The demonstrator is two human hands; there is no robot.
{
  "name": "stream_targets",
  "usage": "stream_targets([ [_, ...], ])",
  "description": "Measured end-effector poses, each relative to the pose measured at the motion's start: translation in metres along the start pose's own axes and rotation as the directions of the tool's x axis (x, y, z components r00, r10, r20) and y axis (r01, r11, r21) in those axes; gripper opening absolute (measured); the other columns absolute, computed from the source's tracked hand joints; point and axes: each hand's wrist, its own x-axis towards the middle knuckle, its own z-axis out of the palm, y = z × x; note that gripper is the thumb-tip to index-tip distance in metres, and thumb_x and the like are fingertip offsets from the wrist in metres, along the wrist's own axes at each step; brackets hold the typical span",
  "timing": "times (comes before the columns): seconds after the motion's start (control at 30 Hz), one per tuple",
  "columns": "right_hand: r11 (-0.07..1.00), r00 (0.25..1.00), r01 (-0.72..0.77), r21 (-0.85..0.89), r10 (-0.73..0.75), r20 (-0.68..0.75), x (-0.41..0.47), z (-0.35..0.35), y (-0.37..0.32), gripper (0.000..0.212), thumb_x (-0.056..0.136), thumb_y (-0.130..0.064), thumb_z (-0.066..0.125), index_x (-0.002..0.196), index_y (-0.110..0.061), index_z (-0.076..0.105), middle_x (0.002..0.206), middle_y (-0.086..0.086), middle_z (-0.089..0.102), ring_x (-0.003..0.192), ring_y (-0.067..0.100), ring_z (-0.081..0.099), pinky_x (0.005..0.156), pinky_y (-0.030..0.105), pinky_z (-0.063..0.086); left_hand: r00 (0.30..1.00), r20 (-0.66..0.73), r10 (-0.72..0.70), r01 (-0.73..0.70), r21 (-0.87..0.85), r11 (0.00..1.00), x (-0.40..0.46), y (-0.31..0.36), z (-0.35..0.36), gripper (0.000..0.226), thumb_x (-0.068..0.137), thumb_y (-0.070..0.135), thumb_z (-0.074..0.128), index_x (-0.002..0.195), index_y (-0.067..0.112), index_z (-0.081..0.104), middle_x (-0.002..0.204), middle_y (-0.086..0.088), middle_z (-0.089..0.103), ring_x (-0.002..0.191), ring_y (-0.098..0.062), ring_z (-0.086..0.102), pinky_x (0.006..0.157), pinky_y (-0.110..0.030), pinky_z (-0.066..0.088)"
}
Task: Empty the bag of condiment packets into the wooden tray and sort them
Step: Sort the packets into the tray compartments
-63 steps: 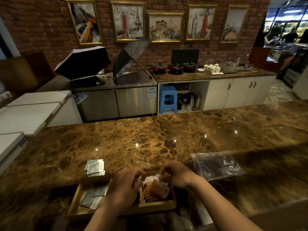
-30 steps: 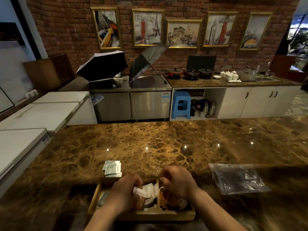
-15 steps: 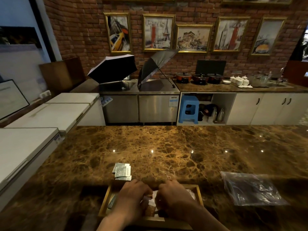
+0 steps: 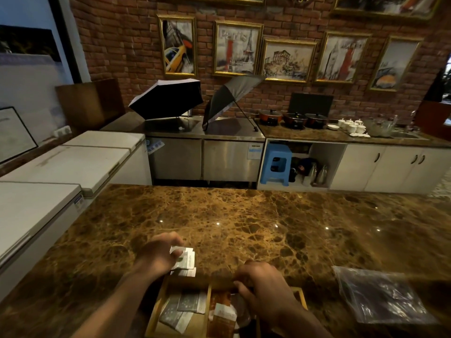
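Note:
The wooden tray (image 4: 155, 313) sits at the counter's near edge, split by a divider. Grey-green packets (image 4: 188, 306) lie in its left compartment and brown packets (image 4: 222, 313) in its right one. My left hand (image 4: 157, 258) is beyond the tray's far left corner and pinches a white packet (image 4: 176, 250) just above a small stack of white packets (image 4: 188, 263) on the counter. My right hand (image 4: 264, 287) is over the right compartment with its fingers curled down. What they hold, if anything, is hidden. The clear plastic bag (image 4: 380, 296) lies flat to the right.
The brown marble counter (image 4: 244, 223) stretches ahead of the tray. White chest freezers (image 4: 48, 191) stand along the left. Steel cabinets with two open umbrellas (image 4: 168, 98) and a back counter with pots and cups lie beyond the gap.
My left hand has left the tray and moved forward to the stack on the counter, carrying a white packet. My right hand stays over the right compartment. The view has shifted left and upward.

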Motion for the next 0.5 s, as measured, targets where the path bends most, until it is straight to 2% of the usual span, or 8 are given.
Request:
stream_targets([
  [0.1,1.0,1.0,-0.027,0.007,0.027,0.013,0.009,0.003,-0.001,0.022,0.098,-0.04,0.055,0.117,-0.037,0.065,0.108,-0.025,0.055,0.105,-0.004,0.047,0.089,0.016,0.034,0.998,0.069,0.015,-0.022,0.096,0.995,0.016,-0.005,0.004,0.02,0.086,0.041,0.068,0.104,0.047,0.06,0.121,0.012,0.063,0.115,-0.015,0.055,0.091,-0.032,0.048],
  [0.2,0.998,0.998,-0.062,0.019,0.062,0.018,0.02,0.005,-0.002,0.023,0.098,-0.039,0.056,0.117,-0.035,0.068,0.114,-0.022,0.066,0.107,-0.002,0.056,0.097,0.021,0.045,0.982,0.185,0.037,-0.062,0.129,0.99,0.029,-0.011,0.013,0.043,0.084,0.047,0.068,0.124,0.046,0.055,0.134,0.008,0.057,0.124,-0.017,0.049,0.101,-0.034,0.043],
  [0.3,0.994,0.994,-0.108,0.003,0.108,0.036,0.028,0.01,-0.002,0.026,0.099,-0.038,0.055,0.122,-0.038,0.066,0.12,-0.021,0.064,0.113,-0.001,0.053,0.102,0.024,0.043,0.961,0.269,0.058,-0.123,0.232,0.965,0.037,-0.014,0.017,0.06,0.084,0.045,0.07,0.139,0.042,0.048,0.142,0.005,0.052,0.131,-0.02,0.045,0.108,-0.034,0.036],
  [0.4,0.989,0.987,-0.147,-0.005,0.147,0.069,0.037,0.017,-0.001,0.026,0.098,-0.04,0.055,0.122,-0.039,0.065,0.12,-0.017,0.065,0.114,0.005,0.057,0.1,0.028,0.047,0.954,0.289,0.081,-0.166,0.283,0.945,0.045,-0.02,0.021,0.068,0.084,0.045,0.072,0.145,0.039,0.042,0.149,0.008,0.047,0.135,-0.019,0.042,0.111,-0.034,0.033],
  [0.5,0.986,0.981,-0.169,0.013,0.167,0.097,0.046,0.024,0.001,0.022,0.097,-0.04,0.055,0.116,-0.04,0.066,0.115,-0.017,0.067,0.107,0.003,0.061,0.095,0.028,0.052,0.965,0.25,0.076,-0.138,0.241,0.961,0.049,-0.023,0.02,0.061,0.081,0.043,0.075,0.136,0.04,0.05,0.14,0.007,0.053,0.132,-0.018,0.046,0.108,-0.034,0.036],
])
